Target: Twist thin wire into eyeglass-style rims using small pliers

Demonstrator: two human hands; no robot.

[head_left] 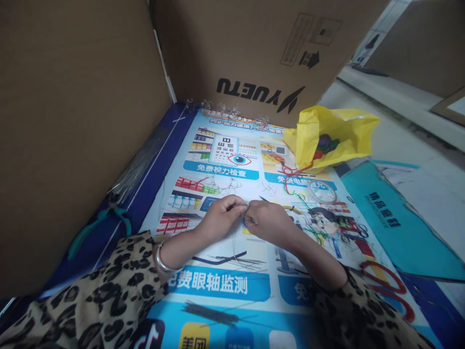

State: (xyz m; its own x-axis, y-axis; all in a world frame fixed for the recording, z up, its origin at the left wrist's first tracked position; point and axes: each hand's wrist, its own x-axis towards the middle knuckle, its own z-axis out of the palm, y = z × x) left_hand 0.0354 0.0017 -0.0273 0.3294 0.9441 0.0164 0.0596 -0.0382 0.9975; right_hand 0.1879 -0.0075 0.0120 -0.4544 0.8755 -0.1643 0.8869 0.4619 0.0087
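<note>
Head view: yellow bag (339, 157) lies beyond right hand (269, 222).

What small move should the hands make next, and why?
I'd probably ease the right hand slightly aside while the left hand stays pinched. The hands meet so closely that their fingers hide whatever is between them, and what looks like a thin strand hangs below.
</note>
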